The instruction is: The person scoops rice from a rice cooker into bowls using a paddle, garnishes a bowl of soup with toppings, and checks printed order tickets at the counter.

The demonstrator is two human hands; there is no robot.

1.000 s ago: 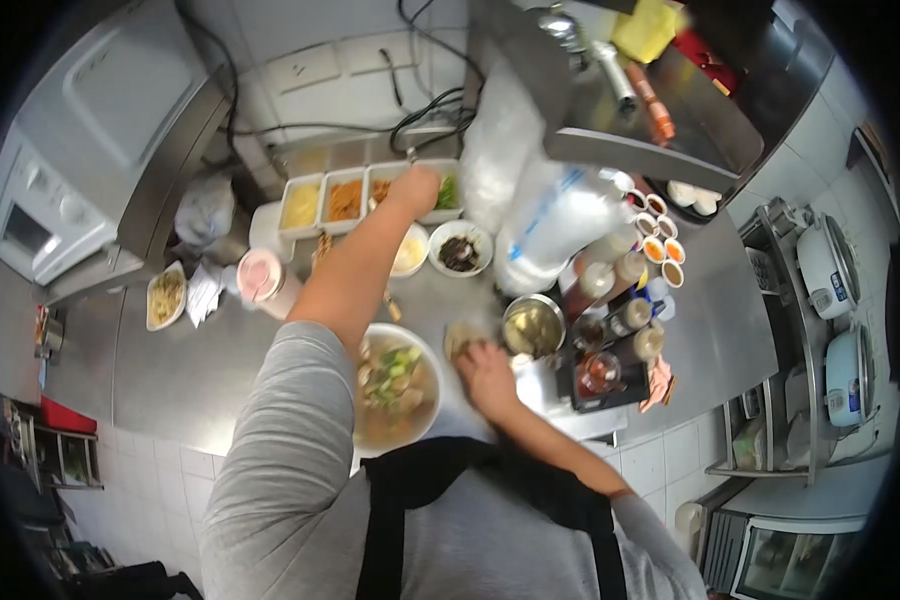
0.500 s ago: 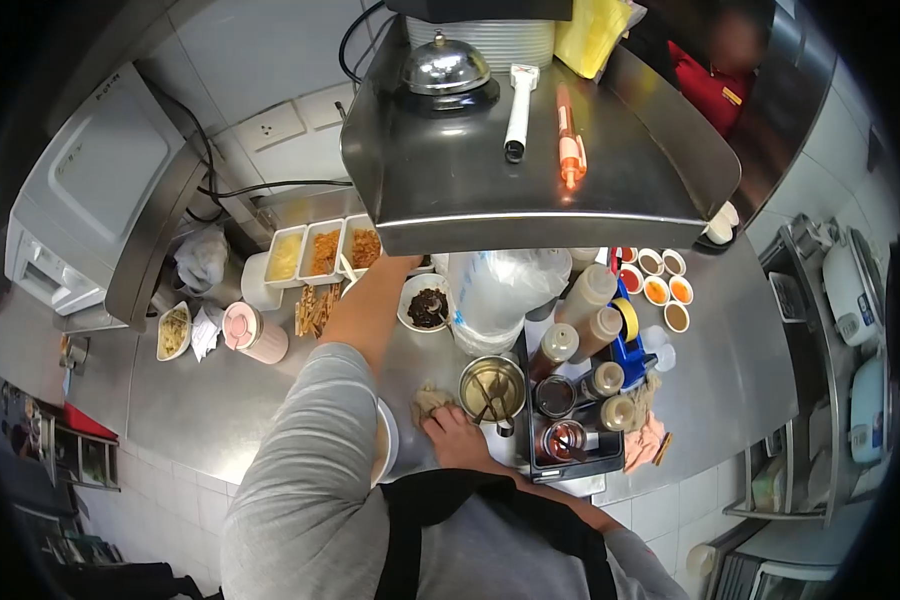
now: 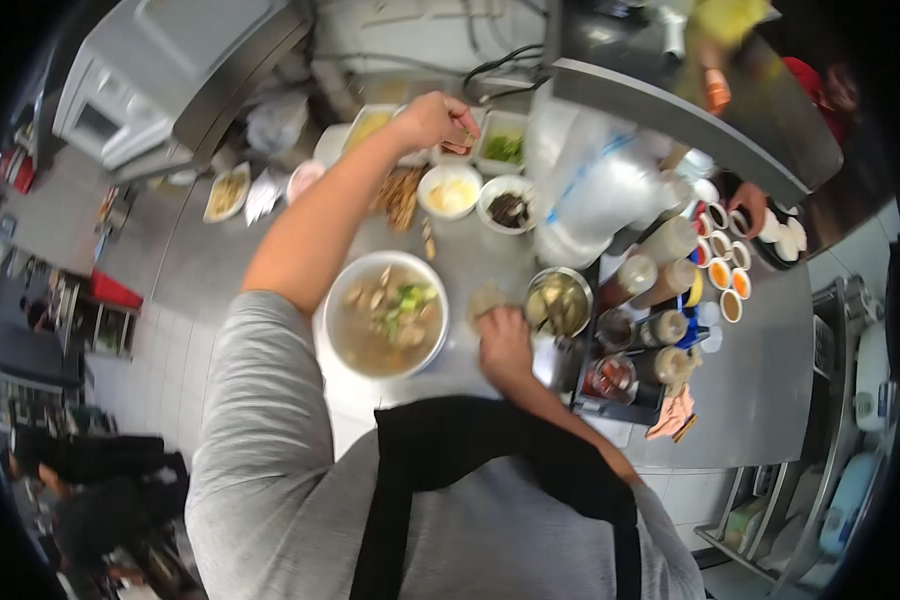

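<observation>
My left hand is over the row of white containers, its fingers pinched together; what they hold is too small to make out. Beside it, one container holds chopped greens. Below my left forearm stands a large white bowl of soup with meat and green pieces. To its right, my right hand has its fingers closed on a beige cloth on the counter. Near that hand is a metal pot with utensils. A bowl of shredded pale food and one of dark food sit behind the soup.
Squeeze bottles and jars fill a black tray at right. Plastic bags stand behind the pot. A metal shelf overhangs the back right. Another person's hand is among small sauce cups.
The view has shifted, showing the whole soup bowl. My left hand, hidden by the shelf half a second ago, shows above the containers. Another person's hand has appeared at the sauce cups.
</observation>
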